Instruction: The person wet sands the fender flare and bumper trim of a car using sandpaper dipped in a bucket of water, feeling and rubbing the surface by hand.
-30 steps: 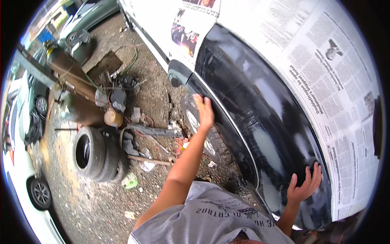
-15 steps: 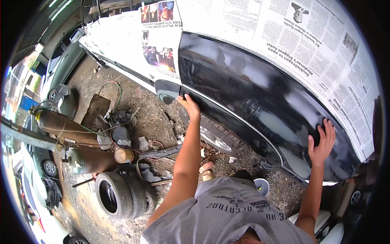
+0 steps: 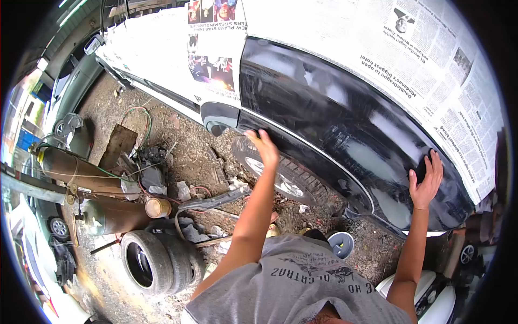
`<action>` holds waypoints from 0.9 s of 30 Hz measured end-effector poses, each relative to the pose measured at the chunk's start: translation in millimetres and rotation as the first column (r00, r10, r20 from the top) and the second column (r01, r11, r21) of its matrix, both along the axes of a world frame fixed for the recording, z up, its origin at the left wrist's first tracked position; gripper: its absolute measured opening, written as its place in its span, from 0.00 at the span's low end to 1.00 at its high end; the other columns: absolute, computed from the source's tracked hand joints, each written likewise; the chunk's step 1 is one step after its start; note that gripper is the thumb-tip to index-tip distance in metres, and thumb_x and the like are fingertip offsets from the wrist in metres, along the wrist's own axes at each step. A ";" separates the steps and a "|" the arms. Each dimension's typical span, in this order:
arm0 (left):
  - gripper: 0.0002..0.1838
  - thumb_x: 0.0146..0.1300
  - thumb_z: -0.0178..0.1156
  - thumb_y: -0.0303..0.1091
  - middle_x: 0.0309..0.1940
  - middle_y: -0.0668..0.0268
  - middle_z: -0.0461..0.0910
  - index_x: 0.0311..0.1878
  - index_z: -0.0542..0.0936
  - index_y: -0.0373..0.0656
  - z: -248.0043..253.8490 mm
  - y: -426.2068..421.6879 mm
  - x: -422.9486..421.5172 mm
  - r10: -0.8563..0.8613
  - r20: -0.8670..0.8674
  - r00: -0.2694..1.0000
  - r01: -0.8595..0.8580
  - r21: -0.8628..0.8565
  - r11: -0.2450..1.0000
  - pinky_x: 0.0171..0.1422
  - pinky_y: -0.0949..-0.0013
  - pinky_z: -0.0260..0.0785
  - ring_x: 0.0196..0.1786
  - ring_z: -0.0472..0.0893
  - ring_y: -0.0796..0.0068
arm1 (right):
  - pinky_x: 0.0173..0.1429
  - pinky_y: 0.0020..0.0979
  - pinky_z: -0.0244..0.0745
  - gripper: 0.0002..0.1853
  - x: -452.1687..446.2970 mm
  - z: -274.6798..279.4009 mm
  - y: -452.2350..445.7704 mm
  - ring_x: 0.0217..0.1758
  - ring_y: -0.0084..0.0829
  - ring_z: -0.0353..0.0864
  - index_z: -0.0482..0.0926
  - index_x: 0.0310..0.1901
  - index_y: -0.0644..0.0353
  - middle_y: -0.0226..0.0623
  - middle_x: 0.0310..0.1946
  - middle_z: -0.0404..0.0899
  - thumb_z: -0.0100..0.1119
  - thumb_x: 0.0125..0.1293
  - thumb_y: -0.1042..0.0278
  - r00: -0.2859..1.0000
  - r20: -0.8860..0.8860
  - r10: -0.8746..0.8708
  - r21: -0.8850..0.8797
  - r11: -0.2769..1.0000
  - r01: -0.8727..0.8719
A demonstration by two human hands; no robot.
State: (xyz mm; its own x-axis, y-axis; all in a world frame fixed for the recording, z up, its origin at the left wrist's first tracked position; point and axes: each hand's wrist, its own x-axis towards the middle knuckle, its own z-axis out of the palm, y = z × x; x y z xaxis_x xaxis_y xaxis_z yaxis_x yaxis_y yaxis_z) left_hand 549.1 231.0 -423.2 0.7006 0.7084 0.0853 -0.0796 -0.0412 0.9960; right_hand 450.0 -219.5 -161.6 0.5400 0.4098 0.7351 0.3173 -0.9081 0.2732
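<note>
A black car panel (image 3: pixel 302 102) with cloudy grey patches runs across the middle of the view, edged by newspaper (image 3: pixel 415 70) above. My right hand (image 3: pixel 426 181) lies on its right end, palm toward the surface and fingers spread. At the panel's lower left edge is my left hand (image 3: pixel 264 150), its fingers stretched and apart, holding nothing. Whether its fingertips touch the edge I cannot tell. Below that hand shows a wheel with a tyre (image 3: pixel 245 154), and to its left a grey-green flared trim piece (image 3: pixel 218 119).
Stacked tyres (image 3: pixel 139 262) and two gas cylinders (image 3: pixel 116 216) stand at the left among hoses and scrap. A grey bucket (image 3: pixel 341 244) is on the gravel close to my body. More parked cars (image 3: pixel 81 81) line the far left.
My left hand has shifted right along the lower edge, away from the flared trim. My right hand stays at the panel's right end. The view has tilted slightly, showing more of the bucket.
</note>
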 end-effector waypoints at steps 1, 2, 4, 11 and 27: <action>0.46 0.82 0.40 0.57 0.84 0.40 0.31 0.82 0.38 0.26 1.6 -17.2 -16.1 -0.058 -0.049 0.997 0.061 0.058 0.996 0.88 0.57 0.25 0.87 0.32 0.50 | 0.79 0.55 0.58 0.27 0.4 -0.4 0.1 0.76 0.53 0.68 0.73 0.64 0.61 0.48 0.72 0.71 0.63 0.71 0.52 1.000 0.000 -0.008 0.000 1.000 0.008; 0.46 0.82 0.39 0.56 0.84 0.39 0.27 0.81 0.37 0.26 3.9 -27.2 -24.9 -0.111 -0.101 0.989 0.122 0.110 0.986 0.88 0.55 0.21 0.87 0.29 0.48 | 0.79 0.55 0.58 0.27 0.1 -0.8 -0.6 0.76 0.53 0.68 0.73 0.64 0.60 0.47 0.72 0.71 0.63 0.71 0.52 1.000 -0.001 -0.015 -0.002 1.000 0.015; 0.46 0.82 0.39 0.58 0.83 0.38 0.27 0.81 0.38 0.25 12.2 -11.3 -13.8 -0.058 -0.028 0.998 0.060 0.077 0.995 0.88 0.54 0.21 0.87 0.29 0.46 | 0.79 0.55 0.58 0.27 -2.0 -1.8 -0.8 0.76 0.53 0.67 0.73 0.64 0.60 0.47 0.72 0.71 0.63 0.71 0.53 1.000 -0.004 -0.020 -0.005 1.000 0.020; 0.44 0.83 0.43 0.53 0.83 0.37 0.30 0.81 0.40 0.25 16.2 -5.2 -3.0 0.006 -0.002 1.000 -0.006 0.109 0.994 0.88 0.54 0.23 0.87 0.31 0.45 | 0.80 0.54 0.57 0.27 0.6 -3.2 -4.1 0.77 0.52 0.67 0.73 0.65 0.61 0.47 0.72 0.71 0.64 0.70 0.54 1.000 0.003 -0.020 -0.020 1.000 0.020; 0.39 0.83 0.38 0.52 0.85 0.44 0.36 0.84 0.44 0.34 -24.7 46.9 -11.1 -0.106 0.035 0.994 0.089 0.328 0.940 0.88 0.54 0.29 0.87 0.37 0.46 | 0.79 0.55 0.58 0.28 0.0 -2.8 -1.2 0.76 0.53 0.67 0.72 0.66 0.61 0.48 0.72 0.70 0.65 0.70 0.54 1.000 0.007 -0.029 -0.029 0.999 0.029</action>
